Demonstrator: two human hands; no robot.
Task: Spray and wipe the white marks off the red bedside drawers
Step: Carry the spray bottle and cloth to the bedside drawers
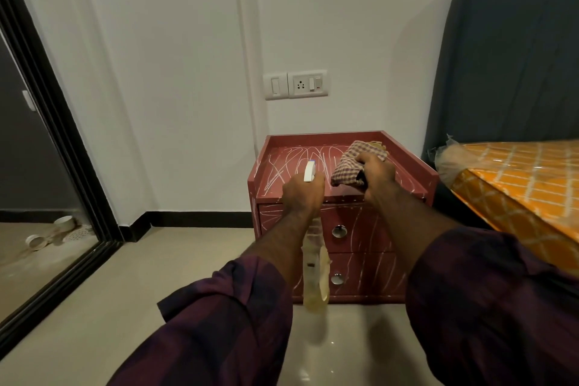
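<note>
— What sort of place is this?
— A home bedroom: a padded dark headboard (pixel 507 56) stands behind an orange mattress (pixel 517 185) (plastic wrap on it), red bedside drawers (pixel 369 222) sit just beside, and a switch-and-socket plate (pixel 296 84) is on the white wall (pixel 172 72).

Soft, rather dim indoor light fills the room evenly, with only faint shadows on the wall (pixel 175 72). A pale glare sits on the glossy floor (pixel 300 376) at the bottom edge. The wide lens bows the black door frame (pixel 54 125) at the left, and the spray bottle (pixel 315 279) is smeared by blur.
</note>
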